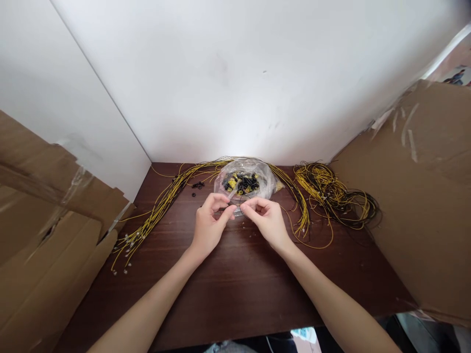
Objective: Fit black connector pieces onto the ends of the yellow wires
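Observation:
My left hand (211, 226) and my right hand (269, 221) meet above the middle of the table, just in front of a clear plastic bag (270, 180). Thumb and forefinger are pinched together on each. Between the two pinches runs a thin dark wire (238, 204), which both hands grip; its ends are too small to make out. Small black and yellow parts (247, 185) fill the open bag behind my fingertips.
A bundle of yellow and black wires (165, 198) with white connector ends arcs behind the bag. Right of it lies a tangled wire heap (320, 184). Black rings (198, 185) sit left of the bag. Cardboard panels (415, 196) and a white wall (235, 88) enclose the brown table (235, 294).

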Tool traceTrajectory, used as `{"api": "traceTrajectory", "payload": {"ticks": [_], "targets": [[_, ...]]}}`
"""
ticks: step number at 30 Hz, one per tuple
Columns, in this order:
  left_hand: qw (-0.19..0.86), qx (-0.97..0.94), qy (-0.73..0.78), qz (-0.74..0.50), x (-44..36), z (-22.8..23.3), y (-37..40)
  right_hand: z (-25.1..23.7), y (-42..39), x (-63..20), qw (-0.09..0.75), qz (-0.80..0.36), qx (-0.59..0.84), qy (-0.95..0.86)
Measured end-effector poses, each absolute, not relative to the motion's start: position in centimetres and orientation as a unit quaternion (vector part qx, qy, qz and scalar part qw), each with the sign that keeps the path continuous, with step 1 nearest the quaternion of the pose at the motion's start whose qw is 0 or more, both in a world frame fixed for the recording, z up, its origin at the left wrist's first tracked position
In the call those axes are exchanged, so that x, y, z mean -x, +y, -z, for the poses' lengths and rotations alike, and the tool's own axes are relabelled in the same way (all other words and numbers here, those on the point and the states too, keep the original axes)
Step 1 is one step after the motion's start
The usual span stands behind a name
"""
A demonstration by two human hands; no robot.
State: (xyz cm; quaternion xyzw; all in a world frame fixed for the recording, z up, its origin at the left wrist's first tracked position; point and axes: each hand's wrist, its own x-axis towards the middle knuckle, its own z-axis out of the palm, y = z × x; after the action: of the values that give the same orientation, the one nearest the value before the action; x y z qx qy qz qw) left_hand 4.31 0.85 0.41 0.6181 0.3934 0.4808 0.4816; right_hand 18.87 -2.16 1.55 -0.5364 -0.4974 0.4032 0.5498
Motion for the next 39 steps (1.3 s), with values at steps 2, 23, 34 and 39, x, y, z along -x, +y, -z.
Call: {"api": "traceTrajectory", "payload": {"ticks": [2,23,34,39], "targets": [[0.497,-0.601,0.397,-0.484,-4.4,-0.4,0.8,-1.4,-2.1,-18.9,0.544,-0.412,0.537,-0.496],[0.505,-0.591,0.381,-0.500,-4.6,-0.3,1.1,-1.6,-2.1,-19.1,0.544,-0.454,0.531,-0.465],[0.442,-0.655,0.372,-0.488,-4.4,0.2,1.0,-1.2,-2.3,-18.8,0.554,-0.394,0.539,-0.497],[0.429,-0.668,0.370,-0.483,-4.4,0.4,1.0,-1.1,-2.6,-18.8,0.538,-0.321,0.550,-0.552]]}}
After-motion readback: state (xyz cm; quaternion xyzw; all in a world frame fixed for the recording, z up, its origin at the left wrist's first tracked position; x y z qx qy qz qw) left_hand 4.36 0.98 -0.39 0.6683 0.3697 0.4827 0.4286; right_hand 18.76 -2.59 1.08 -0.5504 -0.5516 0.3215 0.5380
